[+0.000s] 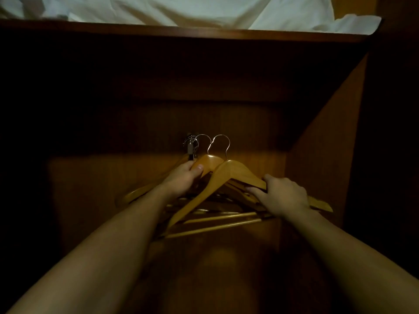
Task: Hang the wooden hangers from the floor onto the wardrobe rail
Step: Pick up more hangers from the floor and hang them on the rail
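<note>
The dark wooden wardrobe [328,155] is filling nearly the whole view, its side panel standing at 3 o'clock and its back wall lying in shadow. White bedding [181,7] is lying crumpled on the shelf [204,34] at 12 o'clock.

Two bare forearms are reaching in from 7 and 5 o'clock toward the middle. There, a bunch of wooden hangers [145,191] is sitting overlapped, the trouser bars [215,227] showing pale at 6 o'clock of the bunch.

The front hanger [226,175] is standing nearest the camera, tilted down to the left. The right hand [283,193] is grasping its right arm, fingers curled over the top edge and thumb underneath. The left hand [183,177] is clenching round the neck of the rear hanger [209,162], thumb pressing on its face.

Both wire hooks [221,141] are pointing up at 12 o'clock. Just at 9 o'clock of them, more hooks are crowding a small metal fitting [191,146]; whether the two held hangers are hooked on it cannot be told.
</note>
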`<state>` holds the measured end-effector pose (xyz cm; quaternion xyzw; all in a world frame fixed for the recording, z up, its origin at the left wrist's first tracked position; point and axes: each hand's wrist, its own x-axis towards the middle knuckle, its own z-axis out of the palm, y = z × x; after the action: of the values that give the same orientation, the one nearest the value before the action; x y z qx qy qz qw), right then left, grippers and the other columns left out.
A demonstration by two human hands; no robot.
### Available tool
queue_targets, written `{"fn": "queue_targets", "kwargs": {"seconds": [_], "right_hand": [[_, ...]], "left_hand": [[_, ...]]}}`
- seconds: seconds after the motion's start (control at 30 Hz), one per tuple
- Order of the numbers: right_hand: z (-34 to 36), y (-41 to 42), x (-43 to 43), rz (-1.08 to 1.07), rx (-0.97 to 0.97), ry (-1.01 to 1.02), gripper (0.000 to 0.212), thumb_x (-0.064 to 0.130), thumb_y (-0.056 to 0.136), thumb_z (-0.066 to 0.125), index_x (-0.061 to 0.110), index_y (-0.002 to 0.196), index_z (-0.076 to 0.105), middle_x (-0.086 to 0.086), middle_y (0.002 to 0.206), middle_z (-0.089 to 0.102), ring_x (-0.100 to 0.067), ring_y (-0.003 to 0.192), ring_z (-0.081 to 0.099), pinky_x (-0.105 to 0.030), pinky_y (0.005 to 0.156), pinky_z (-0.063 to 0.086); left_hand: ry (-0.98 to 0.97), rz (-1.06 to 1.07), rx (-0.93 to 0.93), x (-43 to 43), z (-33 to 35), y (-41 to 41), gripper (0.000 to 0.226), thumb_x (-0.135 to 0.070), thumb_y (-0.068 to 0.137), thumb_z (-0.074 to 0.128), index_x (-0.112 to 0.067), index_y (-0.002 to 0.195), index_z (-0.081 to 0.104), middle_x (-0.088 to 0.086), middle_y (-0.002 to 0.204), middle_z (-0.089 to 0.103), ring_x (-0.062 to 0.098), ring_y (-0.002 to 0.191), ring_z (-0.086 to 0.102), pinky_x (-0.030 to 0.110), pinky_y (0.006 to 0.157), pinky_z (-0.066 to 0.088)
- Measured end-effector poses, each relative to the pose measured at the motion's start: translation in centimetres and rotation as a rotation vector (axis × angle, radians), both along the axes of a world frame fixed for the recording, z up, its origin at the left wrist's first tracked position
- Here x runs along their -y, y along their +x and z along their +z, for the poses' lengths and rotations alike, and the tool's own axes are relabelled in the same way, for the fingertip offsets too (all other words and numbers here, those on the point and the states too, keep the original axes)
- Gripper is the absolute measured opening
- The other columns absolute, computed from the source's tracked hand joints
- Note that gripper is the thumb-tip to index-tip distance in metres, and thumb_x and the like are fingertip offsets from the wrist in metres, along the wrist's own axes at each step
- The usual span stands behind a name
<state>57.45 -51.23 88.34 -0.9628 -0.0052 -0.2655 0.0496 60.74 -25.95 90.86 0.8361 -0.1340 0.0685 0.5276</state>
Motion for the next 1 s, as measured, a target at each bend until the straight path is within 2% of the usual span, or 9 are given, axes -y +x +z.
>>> {"fn": "queue_targets", "kwargs": {"seconds": [0.07, 0.23, 0.37, 0.47, 0.57, 0.67, 0.77, 0.9, 1.0], "right_hand": [[0.3, 1.2, -0.2, 0.013, 0.001, -0.001, 0.058, 0.073, 0.092, 0.037, 0.026, 0.12, 0.055, 0.011, 0.076, 0.053, -0.011, 0.073, 0.057, -0.028, 0.061, 0.046], [0.8, 4.2, -0.9, 0.052, 0.0, 0.003, 0.059, 0.076, 0.091, 0.036, 0.026, 0.116, 0.057, 0.009, 0.08, 0.056, -0.012, 0.075, 0.058, -0.03, 0.065, 0.049], [0.9, 6.4, -1.4, 0.086, -0.006, -0.007, 0.061, 0.078, 0.089, 0.035, 0.028, 0.116, 0.057, 0.008, 0.084, 0.057, -0.014, 0.078, 0.058, -0.031, 0.064, 0.045], [0.4, 7.4, -1.8, 0.109, -0.039, -0.011, 0.059, 0.077, 0.09, 0.035, 0.027, 0.114, 0.056, 0.008, 0.086, 0.058, -0.013, 0.079, 0.058, -0.03, 0.065, 0.046], [-0.6, 8.1, -2.1, 0.129, -0.064, 0.005, 0.061, 0.078, 0.089, 0.034, 0.027, 0.114, 0.056, 0.007, 0.087, 0.059, -0.013, 0.08, 0.06, -0.033, 0.072, 0.056], [-1.5, 8.4, -2.1, 0.154, -0.076, 0.022, 0.062, 0.079, 0.089, 0.033, 0.028, 0.113, 0.056, 0.007, 0.086, 0.06, -0.013, 0.079, 0.061, -0.035, 0.074, 0.057], [-1.9, 8.6, -2.0, 0.156, -0.079, 0.015, 0.062, 0.08, 0.089, 0.032, 0.027, 0.111, 0.057, 0.006, 0.085, 0.058, -0.014, 0.081, 0.06, -0.034, 0.073, 0.055], [-1.8, 8.5, -2.3, 0.159, -0.07, -0.018, 0.061, 0.08, 0.089, 0.032, 0.027, 0.11, 0.056, 0.008, 0.081, 0.054, -0.014, 0.078, 0.056, -0.032, 0.066, 0.047], [-1.8, 7.9, -2.0, 0.154, -0.032, -0.052, 0.06, 0.079, 0.089, 0.032, 0.027, 0.108, 0.055, 0.007, 0.087, 0.055, -0.014, 0.081, 0.056, -0.032, 0.066, 0.046]], "left_hand": [[0.008, 0.036, -0.005, -0.2, 0.1, 1.0, 0.027, -0.038, 0.105, 0.038, -0.02, 0.116, 0.055, 0.004, 0.104, 0.062, 0.022, 0.095, 0.059, 0.037, 0.079, 0.045], [-0.032, 0.071, -0.003, -1.0, 0.4, 3.3, 0.031, -0.037, 0.105, 0.041, -0.019, 0.126, 0.057, 0.009, 0.108, 0.066, 0.027, 0.097, 0.061, 0.043, 0.085, 0.045], [-0.032, 0.1, -0.005, -1.9, 0.3, 4.7, 0.022, -0.028, 0.105, 0.042, -0.019, 0.113, 0.061, 0.011, 0.103, 0.063, 0.026, 0.091, 0.057, 0.04, 0.082, 0.043], [-0.024, 0.127, -0.008, -2.3, -0.5, 5.3, 0.02, -0.019, 0.104, 0.043, -0.016, 0.115, 0.06, 0.012, 0.105, 0.064, 0.027, 0.094, 0.06, 0.04, 0.085, 0.046], [0.0, 0.133, -0.022, -2.7, -1.0, 5.6, 0.02, -0.023, 0.104, 0.045, -0.014, 0.106, 0.063, 0.01, 0.1, 0.064, 0.023, 0.088, 0.06, 0.038, 0.081, 0.045], [0.01, 0.179, -0.039, -2.9, -1.2, 5.6, 0.028, -0.028, 0.102, 0.049, -0.007, 0.104, 0.068, 0.014, 0.098, 0.068, 0.024, 0.084, 0.064, 0.039, 0.081, 0.048], [0.006, 0.263, 0.0, -2.7, -1.5, 5.5, 0.027, -0.03, 0.098, 0.057, -0.006, 0.101, 0.068, 0.017, 0.103, 0.071, 0.032, 0.095, 0.067, 0.044, 0.086, 0.05], [0.117, 0.417, 0.114, -2.8, -1.6, 5.1, 0.024, -0.037, 0.093, 0.064, -0.014, 0.095, 0.061, 0.011, 0.097, 0.068, 0.026, 0.087, 0.063, 0.038, 0.076, 0.05], [0.245, 0.513, 0.177, -3.1, -1.5, 4.7, 0.03, -0.047, 0.09, 0.066, -0.019, 0.097, 0.06, 0.003, 0.095, 0.065, 0.021, 0.088, 0.063, 0.04, 0.079, 0.054]]}}
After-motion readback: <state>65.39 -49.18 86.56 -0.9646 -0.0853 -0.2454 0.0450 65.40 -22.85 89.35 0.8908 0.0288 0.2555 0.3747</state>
